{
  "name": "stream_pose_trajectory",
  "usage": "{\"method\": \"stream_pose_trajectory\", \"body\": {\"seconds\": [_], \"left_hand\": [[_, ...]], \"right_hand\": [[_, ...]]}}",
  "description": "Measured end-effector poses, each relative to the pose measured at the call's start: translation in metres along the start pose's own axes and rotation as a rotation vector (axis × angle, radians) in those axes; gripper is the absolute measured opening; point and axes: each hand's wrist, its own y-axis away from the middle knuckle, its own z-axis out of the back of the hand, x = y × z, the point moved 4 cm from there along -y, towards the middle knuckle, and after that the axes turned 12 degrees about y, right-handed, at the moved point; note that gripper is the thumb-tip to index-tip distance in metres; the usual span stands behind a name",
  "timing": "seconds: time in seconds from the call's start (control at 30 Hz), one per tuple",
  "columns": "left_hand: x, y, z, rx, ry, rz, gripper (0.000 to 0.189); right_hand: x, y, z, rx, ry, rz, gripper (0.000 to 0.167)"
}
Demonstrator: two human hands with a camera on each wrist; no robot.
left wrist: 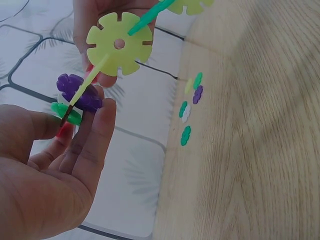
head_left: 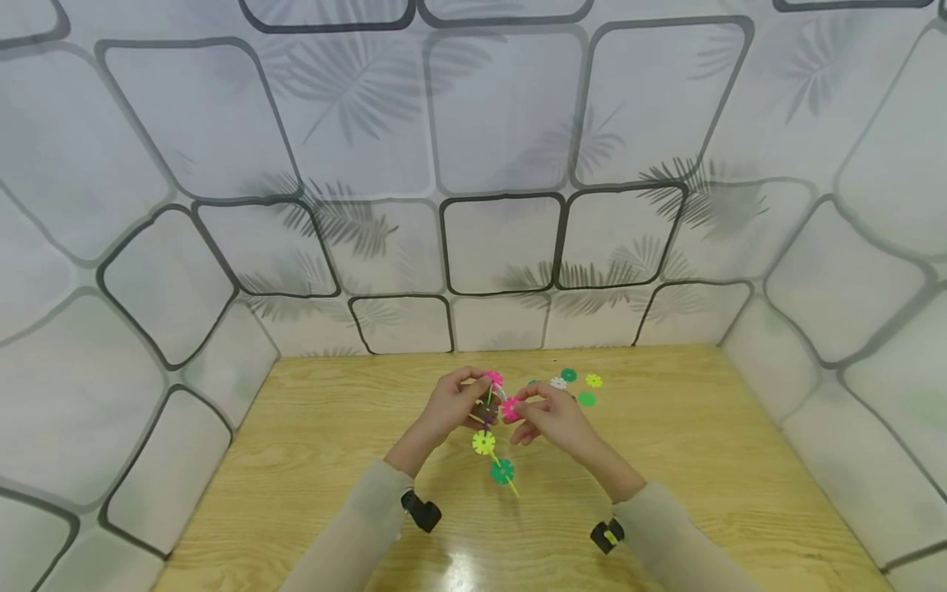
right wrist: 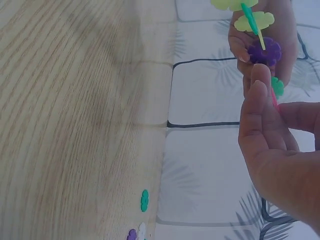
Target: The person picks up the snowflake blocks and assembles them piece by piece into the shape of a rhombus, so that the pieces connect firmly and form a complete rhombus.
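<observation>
Now disc chain pinched between left hand, right hand.

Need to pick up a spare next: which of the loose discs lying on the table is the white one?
The white disc is the loose one nearest the right hand, left of the green discs and the yellow disc.

loose discs on table, right of hands

Wooden table carries loose snowflake discs (far edge).
</observation>
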Motion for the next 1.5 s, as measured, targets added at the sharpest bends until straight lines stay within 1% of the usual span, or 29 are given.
{"method": "stream_pose_trajectory", "body": {"seconds": [0.17, 0.33, 0.5, 0.67, 0.87, 1.1, 1.37, 1.5], "left_hand": [[-0.0010, 0.0008, -0.0009, 0.001, -0.016, -0.002, 0.030], [0.0002, 0.0008, -0.0009, 0.013, -0.018, -0.001, 0.032], [0.0009, 0.0004, -0.0002, 0.010, -0.011, 0.003, 0.032], [0.0012, -0.0010, 0.0006, 0.007, 0.003, 0.031, 0.036], [-0.0020, -0.0004, 0.0004, -0.009, 0.018, 0.088, 0.037], [-0.0020, 0.0006, -0.0014, -0.015, 0.088, 0.131, 0.039], [-0.0011, 0.0013, -0.0036, -0.045, 0.115, 0.143, 0.039], [-0.0026, 0.0017, -0.0064, -0.050, 0.107, 0.132, 0.038]], "right_hand": [[0.0011, 0.0007, -0.0018, 0.021, 0.008, -0.009, 0.032], [0.0020, 0.0006, -0.0028, 0.018, 0.011, -0.007, 0.029], [0.0023, 0.0003, -0.0034, 0.004, 0.011, -0.011, 0.025], [0.0054, 0.0019, -0.0026, 0.000, 0.012, 0.019, 0.025], [0.0063, 0.0035, -0.0026, -0.004, 0.011, 0.053, 0.024], [0.0046, 0.0027, -0.0042, -0.010, 0.021, 0.074, 0.025], [0.0089, 0.0037, -0.0058, -0.030, 0.044, 0.100, 0.025], [0.0092, 0.0044, -0.0061, -0.064, 0.035, 0.091, 0.023]]}}
